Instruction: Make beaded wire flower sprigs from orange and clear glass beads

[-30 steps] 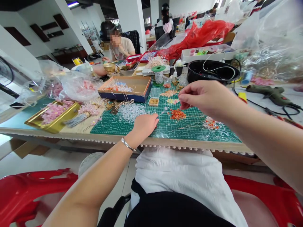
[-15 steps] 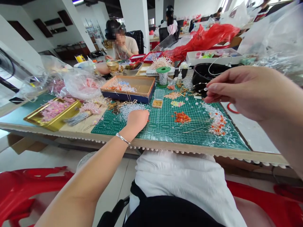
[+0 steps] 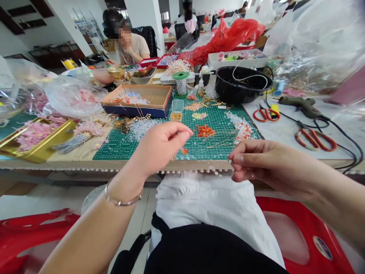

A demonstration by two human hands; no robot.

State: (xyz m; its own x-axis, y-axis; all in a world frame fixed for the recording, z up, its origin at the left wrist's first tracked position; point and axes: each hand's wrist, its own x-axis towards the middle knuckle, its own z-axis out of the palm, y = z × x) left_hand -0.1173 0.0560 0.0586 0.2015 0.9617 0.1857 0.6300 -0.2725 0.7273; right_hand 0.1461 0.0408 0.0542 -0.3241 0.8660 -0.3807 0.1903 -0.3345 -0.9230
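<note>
My left hand (image 3: pixel 159 146) is raised above the near edge of the green cutting mat (image 3: pixel 188 133), fingers pinched on something small, with an orange bead (image 3: pixel 184 151) showing just below the fingertips. My right hand (image 3: pixel 256 163) hangs in front of the table edge, thumb and fingers pinched together on a thin strand with tiny clear beads (image 3: pixel 219 172) trailing left of it. On the mat lie a pile of clear beads (image 3: pixel 141 127), a heap of orange beads (image 3: pixel 204 131) and a mixed strip of clear and orange beads (image 3: pixel 242 127).
A brown tray on a blue box (image 3: pixel 137 99), a gold tray of pink flowers (image 3: pixel 37 135), a black bowl (image 3: pixel 242 85), a green-capped spool (image 3: pixel 181 83), red scissors (image 3: pixel 266 114), a glue gun (image 3: pixel 302 104) and plastic bags crowd the table. A person sits opposite. Red chairs flank me.
My left hand rose off the clear bead pile toward me. My right hand came down from beside the black bowl to the table's near edge. The camera swung left and down.
</note>
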